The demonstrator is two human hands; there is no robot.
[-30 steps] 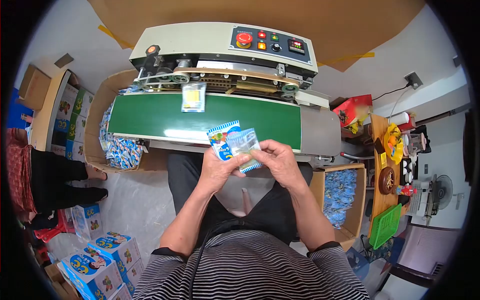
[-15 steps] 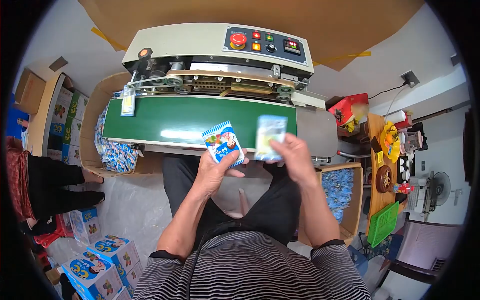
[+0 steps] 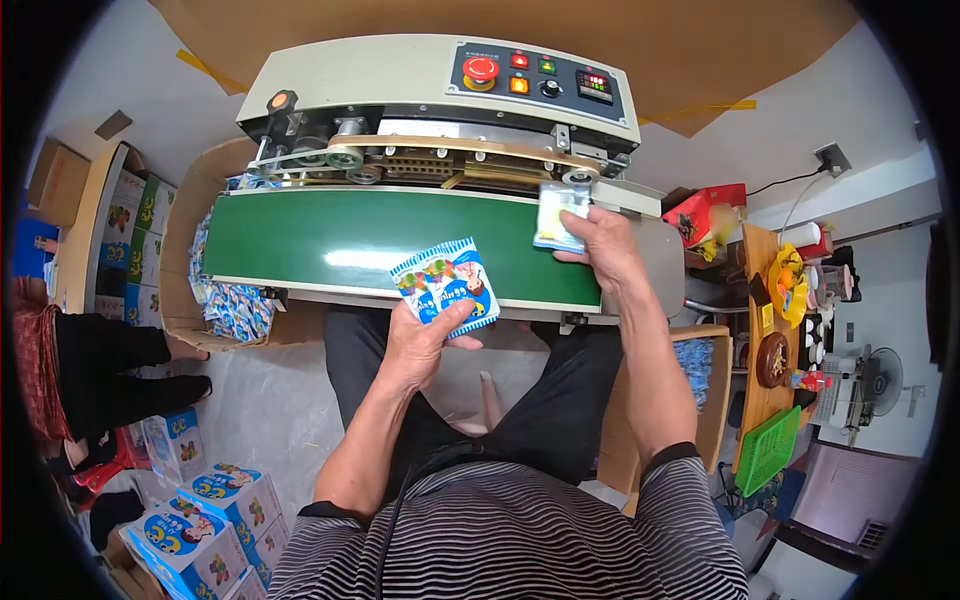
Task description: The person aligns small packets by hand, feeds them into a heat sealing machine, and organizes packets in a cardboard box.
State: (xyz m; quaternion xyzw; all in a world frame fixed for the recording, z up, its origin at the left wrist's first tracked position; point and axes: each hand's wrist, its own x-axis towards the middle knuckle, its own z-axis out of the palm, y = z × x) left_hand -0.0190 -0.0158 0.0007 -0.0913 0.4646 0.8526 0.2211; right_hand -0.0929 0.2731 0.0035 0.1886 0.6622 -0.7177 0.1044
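Over the green belt (image 3: 400,228), my right hand (image 3: 608,245) pinches one packet (image 3: 553,208), my left hand (image 3: 415,342) grips at least two packets (image 3: 440,275) not yet placed, and a heap (image 3: 237,308) already lies in the left-side carton (image 3: 181,240)

The right hand (image 3: 612,250) has carried its packet (image 3: 556,212) close to the machine (image 3: 370,80), and another packet has left the belt (image 3: 370,232).

Pale wall (image 3: 780,105) beyond the far edge of the green belt (image 3: 420,225), brown sheet (image 3: 560,22) held up by yellow tape (image 3: 705,106), wall socket (image 3: 832,158) past the far right corner, wooden table (image 3: 760,246) and fan (image 3: 880,375) off the right end, grey floor (image 3: 265,400) before the near edge.
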